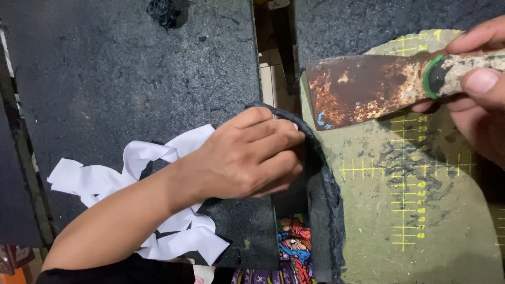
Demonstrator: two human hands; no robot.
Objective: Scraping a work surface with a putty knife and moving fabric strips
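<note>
The left hand (250,158) lies near the middle of the view, fingers curled and pressed down on the rounded end of a black shoe sole (321,184). The sole stands on its edge, with the curved end under the fingertips and the rest running down toward the bottom of the view. Its long axis is therefore near vertical in the picture, close to the gap between two dark slabs of the bench (131,79). The left hand is closed on the sole's end, holding it in place.

The right hand (481,89) enters from the upper right, shut firmly around the stained handle of a scraper (368,89). The rusty flat blade points left, its long axis nearly horizontal and so roughly at right angles to the sole. The blade's front corner sits just beside the sole's curved end and the left fingertips; I cannot tell whether it touches the sole.

The sole lies to the left of and below the right hand, and directly under the left hand, which is the nearer of the two.

Under the blade lies a greenish mat (421,221) with yellow ruled markings. Strips of white paper (131,173) lie on the dark slab beneath the left forearm. A colourful printed piece (294,247) shows in the gap below the left hand.
</note>
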